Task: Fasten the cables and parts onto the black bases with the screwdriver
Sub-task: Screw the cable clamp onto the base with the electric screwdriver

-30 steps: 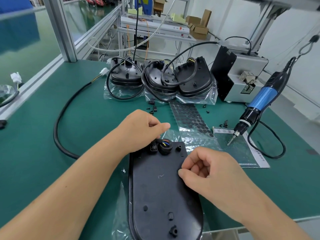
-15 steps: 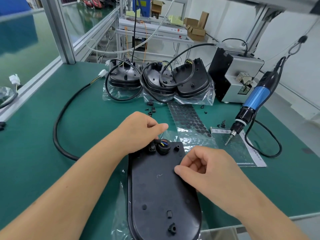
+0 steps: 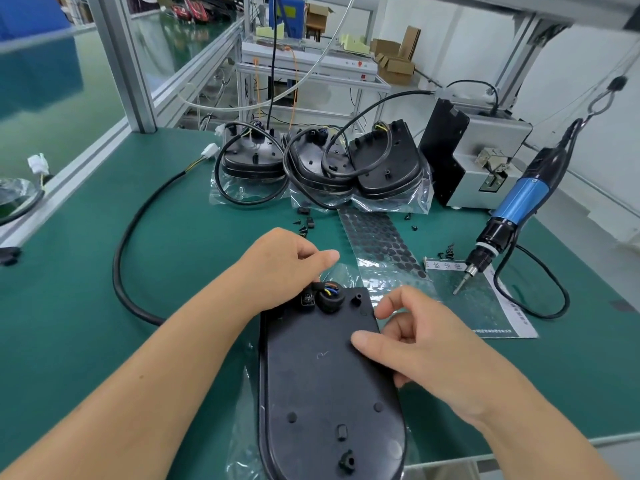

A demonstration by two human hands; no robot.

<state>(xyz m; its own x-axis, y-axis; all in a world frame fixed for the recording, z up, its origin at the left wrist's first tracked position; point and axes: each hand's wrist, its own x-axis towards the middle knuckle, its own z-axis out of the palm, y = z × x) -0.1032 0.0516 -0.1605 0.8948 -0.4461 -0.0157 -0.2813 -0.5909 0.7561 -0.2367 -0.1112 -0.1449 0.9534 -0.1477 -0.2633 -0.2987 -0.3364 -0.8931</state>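
A long black base (image 3: 325, 382) lies on a clear plastic bag on the green surface (image 3: 86, 306), right under the camera, its narrow end pointing away. At that far end a round black grommet (image 3: 330, 297) carries coloured wires, and a thick black cable (image 3: 138, 237) loops off to the left from there. The left hand (image 3: 280, 268) rests at the base's far left corner with its fingers curled round the cable end by the grommet, thumb stretched out to the right. The right hand (image 3: 426, 344) sits over the right edge of the base with fingers loosely bent; whether it pinches a small part I cannot tell. The blue screwdriver (image 3: 512, 216) hangs to the right, its tip just above a printed sheet, untouched. Three more bases (image 3: 322, 164) with coiled cables stand at the back, loose black screws (image 3: 304, 223) scattered in front of them.
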